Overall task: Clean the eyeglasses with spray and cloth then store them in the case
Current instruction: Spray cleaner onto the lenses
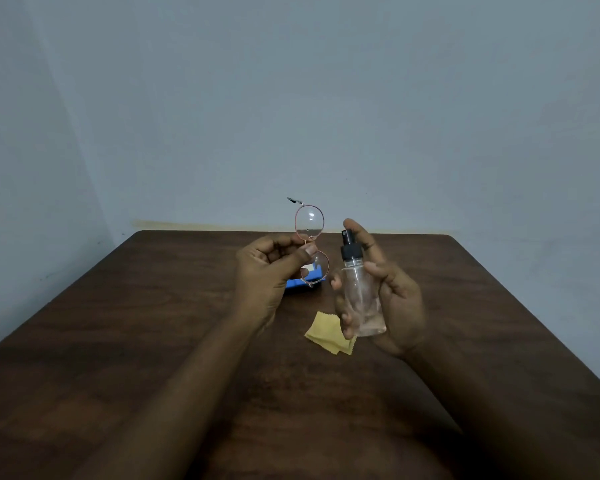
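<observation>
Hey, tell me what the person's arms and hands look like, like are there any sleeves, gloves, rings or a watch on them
Both forearms are bare as far as the picture shows: no sleeves reach into view. The left hand and right hand wear no gloves, and no ring, watch or bracelet can be seen on the visible fingers or wrists. The fingernails look short and unpainted.

Both forearms are bare to the frame's edge — no sleeves — and the left hand (269, 268) and right hand (388, 292) are ungloved.
</observation>
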`<control>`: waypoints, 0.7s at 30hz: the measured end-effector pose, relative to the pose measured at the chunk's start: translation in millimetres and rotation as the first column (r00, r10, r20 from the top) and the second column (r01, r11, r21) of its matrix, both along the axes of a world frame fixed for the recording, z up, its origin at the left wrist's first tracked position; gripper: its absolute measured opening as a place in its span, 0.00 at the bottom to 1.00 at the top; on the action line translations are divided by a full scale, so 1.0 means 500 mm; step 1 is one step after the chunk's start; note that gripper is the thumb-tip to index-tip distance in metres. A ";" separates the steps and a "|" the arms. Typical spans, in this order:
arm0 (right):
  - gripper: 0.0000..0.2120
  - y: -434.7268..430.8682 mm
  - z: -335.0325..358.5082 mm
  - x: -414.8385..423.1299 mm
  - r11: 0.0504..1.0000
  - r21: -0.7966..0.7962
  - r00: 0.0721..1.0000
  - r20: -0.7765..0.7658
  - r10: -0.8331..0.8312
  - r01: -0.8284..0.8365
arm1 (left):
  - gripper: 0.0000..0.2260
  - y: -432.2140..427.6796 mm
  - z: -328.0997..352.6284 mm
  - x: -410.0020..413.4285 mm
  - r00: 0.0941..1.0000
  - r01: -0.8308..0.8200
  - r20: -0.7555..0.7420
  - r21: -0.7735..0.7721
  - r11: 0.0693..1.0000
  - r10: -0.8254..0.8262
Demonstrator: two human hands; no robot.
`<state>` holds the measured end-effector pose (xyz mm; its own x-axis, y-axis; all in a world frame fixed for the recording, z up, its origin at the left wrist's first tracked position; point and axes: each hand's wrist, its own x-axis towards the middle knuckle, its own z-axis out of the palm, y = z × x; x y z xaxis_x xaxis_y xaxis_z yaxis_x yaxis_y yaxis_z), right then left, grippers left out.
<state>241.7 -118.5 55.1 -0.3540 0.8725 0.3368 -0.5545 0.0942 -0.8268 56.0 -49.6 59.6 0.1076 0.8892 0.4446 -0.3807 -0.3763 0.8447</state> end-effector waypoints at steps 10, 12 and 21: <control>0.34 -0.002 -0.043 -0.024 0.265 0.788 0.193 0.188 -0.963 0.556 | 0.05 -0.003 -0.004 0.005 0.996 -0.021 -0.083 -0.004 1.000 0.021; 0.34 -0.005 -0.039 -0.029 0.257 0.795 0.166 0.198 -0.966 0.549 | 0.05 -0.003 -0.007 0.008 0.993 -0.023 -0.113 0.004 1.000 0.023; 0.31 -0.014 -0.039 -0.036 0.254 0.799 0.115 0.228 -0.967 0.545 | 0.06 -0.002 -0.020 0.008 0.985 -0.037 -0.166 0.032 0.999 0.042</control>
